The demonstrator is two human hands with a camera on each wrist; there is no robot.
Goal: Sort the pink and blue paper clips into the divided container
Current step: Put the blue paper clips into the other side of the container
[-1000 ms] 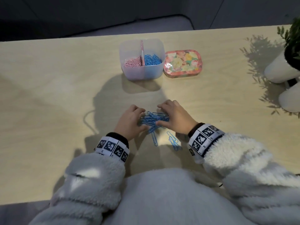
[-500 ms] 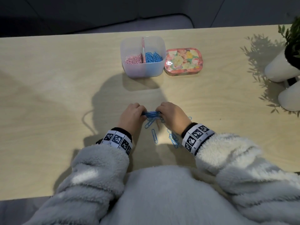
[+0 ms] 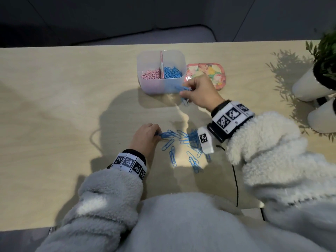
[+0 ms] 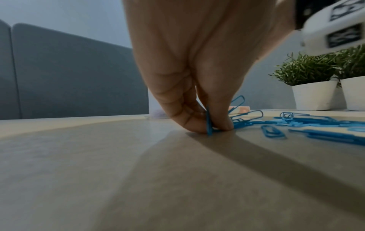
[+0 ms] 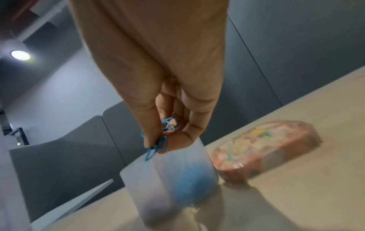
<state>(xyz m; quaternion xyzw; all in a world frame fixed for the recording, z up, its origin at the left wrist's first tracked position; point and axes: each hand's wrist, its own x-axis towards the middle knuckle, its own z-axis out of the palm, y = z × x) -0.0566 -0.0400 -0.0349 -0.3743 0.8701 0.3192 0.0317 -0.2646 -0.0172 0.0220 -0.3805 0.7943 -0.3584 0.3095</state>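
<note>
The translucent divided container (image 3: 145, 59) stands at the table's far middle, with pink clips (image 3: 151, 75) in its left half and blue clips (image 3: 172, 72) in its right half. My right hand (image 3: 187, 91) pinches a bunch of blue paper clips (image 5: 158, 143) in the air by the container's near right corner (image 5: 185, 157). Near me, several loose blue clips (image 3: 183, 142) lie scattered on the wood. At their left edge my left hand (image 3: 158, 136) pinches a few blue clips (image 4: 209, 123) against the tabletop.
A floral tin (image 3: 207, 74) lies just right of the container, partly behind my right hand. Two white pots with green plants (image 3: 312, 86) stand at the far right edge. Grey chair backs (image 4: 75, 75) rise beyond the table.
My right hand has lifted away from the pile and travelled forward to the container with a bunch of blue clips. The left hand stays at the pile, still pinching clips.
</note>
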